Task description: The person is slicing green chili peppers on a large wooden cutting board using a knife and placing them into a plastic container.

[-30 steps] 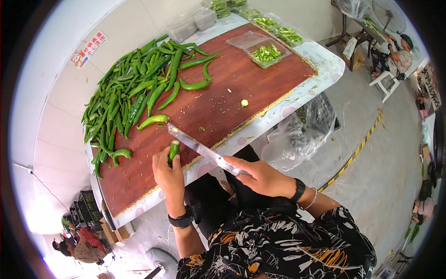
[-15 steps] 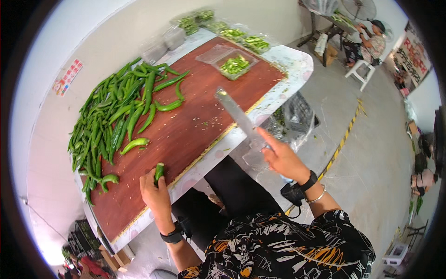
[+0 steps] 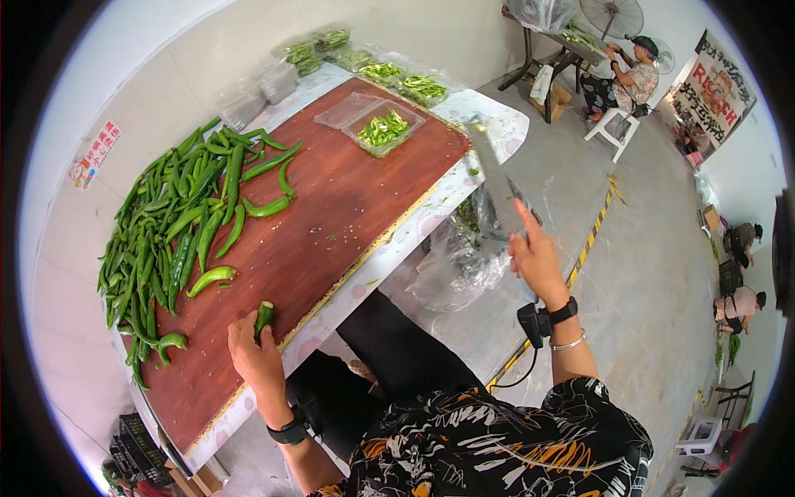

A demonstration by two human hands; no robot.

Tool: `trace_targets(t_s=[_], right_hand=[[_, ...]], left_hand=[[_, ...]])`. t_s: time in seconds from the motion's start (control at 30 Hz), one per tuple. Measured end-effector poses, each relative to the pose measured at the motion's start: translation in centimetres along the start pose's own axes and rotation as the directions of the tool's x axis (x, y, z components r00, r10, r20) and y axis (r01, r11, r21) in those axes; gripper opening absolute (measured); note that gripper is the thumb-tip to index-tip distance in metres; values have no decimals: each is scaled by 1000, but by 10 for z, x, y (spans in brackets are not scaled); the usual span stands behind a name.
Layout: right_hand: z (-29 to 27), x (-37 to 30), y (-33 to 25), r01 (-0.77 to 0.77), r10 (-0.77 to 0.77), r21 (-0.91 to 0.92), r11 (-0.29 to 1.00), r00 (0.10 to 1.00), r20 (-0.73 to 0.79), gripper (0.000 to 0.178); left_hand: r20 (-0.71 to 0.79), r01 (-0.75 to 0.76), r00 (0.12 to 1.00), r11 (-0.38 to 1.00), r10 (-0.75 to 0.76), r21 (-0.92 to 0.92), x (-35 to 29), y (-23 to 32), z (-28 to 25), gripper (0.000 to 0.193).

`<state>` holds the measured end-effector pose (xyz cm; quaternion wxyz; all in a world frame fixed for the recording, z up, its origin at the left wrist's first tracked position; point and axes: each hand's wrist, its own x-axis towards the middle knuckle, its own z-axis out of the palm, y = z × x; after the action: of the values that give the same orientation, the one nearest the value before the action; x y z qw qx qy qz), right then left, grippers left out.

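My left hand (image 3: 258, 363) is closed around a green chili pepper (image 3: 264, 316), resting on the reddish-brown cutting board (image 3: 323, 195) near its front edge; the pepper's pale cut end sticks out past the fingers. In my right hand (image 3: 538, 258) is a long-bladed knife (image 3: 497, 178), held up off the board's right side, its blade pointing away from me and slightly blurred. A large heap of whole green peppers (image 3: 157, 236) covers the board's left side. At its far end, an open transparent plastic box (image 3: 387, 151) contains sliced green pepper (image 3: 384, 128).
Filled boxes (image 3: 424, 87) and stacked empty ones (image 3: 277, 81) line the table's back by the wall. Below the table's right edge hangs a plastic bag (image 3: 460, 269). Another person (image 3: 638, 79) sits far right beside a white stool (image 3: 614, 131). Yellow-black tape (image 3: 598, 224) crosses the floor.
My right hand has swung the knife away to the right, off the board. The left hand still grips the pepper. The whole view has shifted, so the table appears further left.
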<state>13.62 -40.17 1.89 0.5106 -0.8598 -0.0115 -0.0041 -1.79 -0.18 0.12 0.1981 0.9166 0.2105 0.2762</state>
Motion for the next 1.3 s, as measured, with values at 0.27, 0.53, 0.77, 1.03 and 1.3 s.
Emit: trace_targets(t_s=[0.27,0.53,0.77,1.03,1.3], right_hand=[[23,-15,5,-99,65,205,974,984,168,58],[-1,-46,21,-107,94,235,966,993,65,59],[-7,-44,44,-89,88,13,996,995,40,57],[8,-48,19,-49,52,192,980,999,-7,57],[58,-72,-28,-312,22,454,834,842,539,57]], left_hand=[[10,50,999,998,-49,-31,-1,3,3,30],[-19,16,1000,999,-16,-29,-2,0,4,30],[-16,26,1000,999,-26,-25,-2,4,2,28],[-78,-26,997,999,23,-36,-3,-1,5,29],[-55,-75,996,993,70,-88,8,8,12,28]])
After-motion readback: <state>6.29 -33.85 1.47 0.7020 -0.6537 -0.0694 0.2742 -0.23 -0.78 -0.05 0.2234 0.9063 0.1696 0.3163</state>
